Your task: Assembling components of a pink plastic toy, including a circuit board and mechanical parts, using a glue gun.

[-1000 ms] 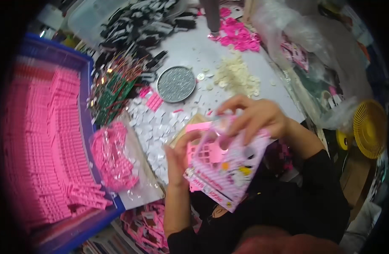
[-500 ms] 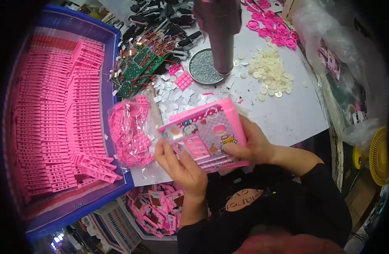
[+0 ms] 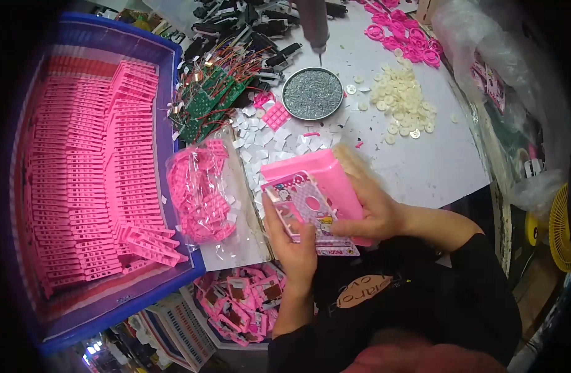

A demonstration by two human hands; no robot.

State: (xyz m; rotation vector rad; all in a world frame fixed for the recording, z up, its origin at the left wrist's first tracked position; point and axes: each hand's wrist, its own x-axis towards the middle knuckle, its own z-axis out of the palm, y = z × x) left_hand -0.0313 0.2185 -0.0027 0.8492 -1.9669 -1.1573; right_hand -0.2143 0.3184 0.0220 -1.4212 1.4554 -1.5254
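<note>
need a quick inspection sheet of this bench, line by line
surface: white table, crowded along its far and left parts
job's things: pink toy case with a picture panel, held above the table's near edge
clutter: round tin of small metal bits, cream discs, white squares, bag of pink parts, blue crate of pink strips
grippers: left hand and right hand both grip the case
cables: wired green circuit boards
surroundings: yellow fan, clear plastic bags
</note>
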